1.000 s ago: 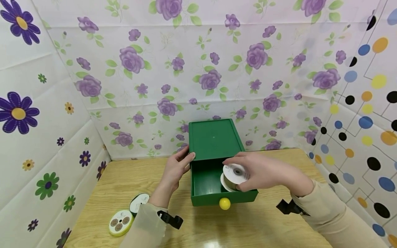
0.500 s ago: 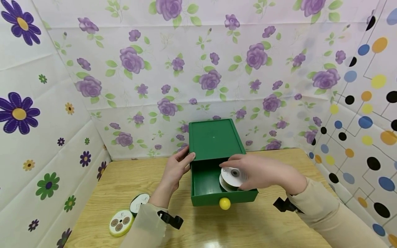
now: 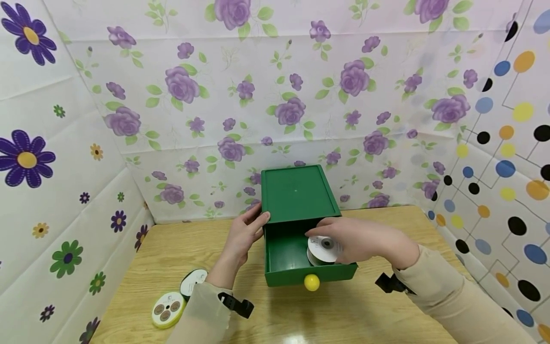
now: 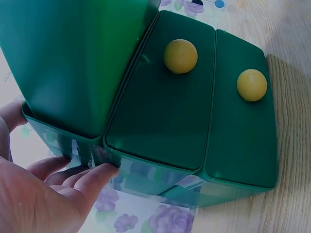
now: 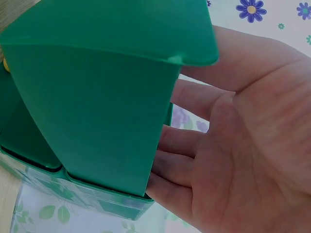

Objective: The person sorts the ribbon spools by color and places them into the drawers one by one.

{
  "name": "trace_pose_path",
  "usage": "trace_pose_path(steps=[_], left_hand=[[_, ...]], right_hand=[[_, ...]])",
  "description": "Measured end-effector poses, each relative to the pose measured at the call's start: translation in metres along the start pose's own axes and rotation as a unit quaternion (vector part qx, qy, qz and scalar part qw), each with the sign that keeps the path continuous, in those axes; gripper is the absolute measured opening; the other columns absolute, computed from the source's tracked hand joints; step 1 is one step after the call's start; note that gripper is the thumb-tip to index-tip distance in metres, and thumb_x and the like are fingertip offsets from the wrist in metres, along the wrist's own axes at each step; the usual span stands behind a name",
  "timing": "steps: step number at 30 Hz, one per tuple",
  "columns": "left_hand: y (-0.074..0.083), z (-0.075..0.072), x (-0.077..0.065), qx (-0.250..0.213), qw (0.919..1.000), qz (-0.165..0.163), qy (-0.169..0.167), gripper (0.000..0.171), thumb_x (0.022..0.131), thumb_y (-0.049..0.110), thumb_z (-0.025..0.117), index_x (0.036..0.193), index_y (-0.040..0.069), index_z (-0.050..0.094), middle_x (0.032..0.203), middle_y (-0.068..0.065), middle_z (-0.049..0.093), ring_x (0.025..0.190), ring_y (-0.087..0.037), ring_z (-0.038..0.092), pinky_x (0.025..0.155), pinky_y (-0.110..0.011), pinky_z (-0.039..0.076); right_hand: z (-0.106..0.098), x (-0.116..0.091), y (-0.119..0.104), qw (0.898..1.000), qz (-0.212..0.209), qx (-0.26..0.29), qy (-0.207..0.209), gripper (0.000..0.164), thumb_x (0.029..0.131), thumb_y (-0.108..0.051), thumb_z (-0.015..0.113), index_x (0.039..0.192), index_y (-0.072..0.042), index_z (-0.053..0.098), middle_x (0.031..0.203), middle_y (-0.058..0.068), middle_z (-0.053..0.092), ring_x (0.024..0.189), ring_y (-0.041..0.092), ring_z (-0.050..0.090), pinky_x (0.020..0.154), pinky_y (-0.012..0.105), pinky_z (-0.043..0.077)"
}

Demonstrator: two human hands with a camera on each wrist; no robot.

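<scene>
A green drawer cabinet (image 3: 296, 193) stands on the table, its top drawer (image 3: 283, 274) pulled out. My left hand (image 3: 242, 234) touches the cabinet's left side, with the thumb by the top front corner. In the left wrist view, the fingers (image 4: 95, 179) lie against the side wall. My right hand (image 3: 361, 239) reaches over the drawer's right wall and holds a white-faced ribbon spool (image 3: 324, 248) by its edge, low in the drawer's right part. In the right wrist view, the drawer wall (image 5: 97, 111) hides the fingertips and the spool.
Two more ribbon spools lie on the table at the left: one yellow-rimmed (image 3: 167, 309), one dark-rimmed (image 3: 192, 282) partly behind the left forearm. Two shut lower drawers with yellow knobs (image 4: 251, 85) show in the left wrist view. A flowered sheet (image 3: 240, 110) hangs behind.
My right hand has lowered slightly with the ribbon spool, which sits a little deeper in the drawer. The left hand and the cabinet have not visibly moved.
</scene>
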State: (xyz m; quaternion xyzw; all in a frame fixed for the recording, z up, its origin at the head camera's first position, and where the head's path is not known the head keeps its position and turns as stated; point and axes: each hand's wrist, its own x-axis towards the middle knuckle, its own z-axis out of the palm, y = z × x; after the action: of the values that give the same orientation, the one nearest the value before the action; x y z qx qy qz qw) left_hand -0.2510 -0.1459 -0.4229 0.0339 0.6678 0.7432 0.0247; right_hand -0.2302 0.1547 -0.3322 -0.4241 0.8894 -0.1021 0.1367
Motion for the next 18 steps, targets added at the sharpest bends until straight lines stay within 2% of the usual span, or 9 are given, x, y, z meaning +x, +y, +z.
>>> trace_pose_path(steps=[11, 18], left_hand=[[0.0006, 0.0006, -0.0004, 0.000, 1.0000, 0.002, -0.004, 0.068, 0.107, 0.027, 0.070, 0.164, 0.004, 0.041, 0.168, -0.018, 0.039, 0.152, -0.035, 0.042, 0.117, -0.056, 0.043], [0.0011, 0.0003, -0.0011, 0.000, 1.0000, 0.002, -0.001, 0.068, 0.107, 0.027, 0.070, 0.164, 0.005, 0.041, 0.167, -0.019, 0.040, 0.151, -0.035, 0.043, 0.117, -0.057, 0.042]], right_hand=[[-0.0010, -0.0012, 0.0024, 1.000, -0.013, 0.005, -0.003, 0.076, 0.085, 0.008, 0.080, 0.155, -0.011, 0.057, 0.150, 0.010, 0.057, 0.126, 0.029, 0.060, 0.085, 0.035, 0.055], [-0.0013, -0.0017, 0.0050, 1.000, -0.016, 0.017, -0.005, 0.079, 0.086, 0.006, 0.083, 0.157, -0.013, 0.055, 0.153, 0.011, 0.054, 0.131, 0.033, 0.059, 0.089, 0.038, 0.056]])
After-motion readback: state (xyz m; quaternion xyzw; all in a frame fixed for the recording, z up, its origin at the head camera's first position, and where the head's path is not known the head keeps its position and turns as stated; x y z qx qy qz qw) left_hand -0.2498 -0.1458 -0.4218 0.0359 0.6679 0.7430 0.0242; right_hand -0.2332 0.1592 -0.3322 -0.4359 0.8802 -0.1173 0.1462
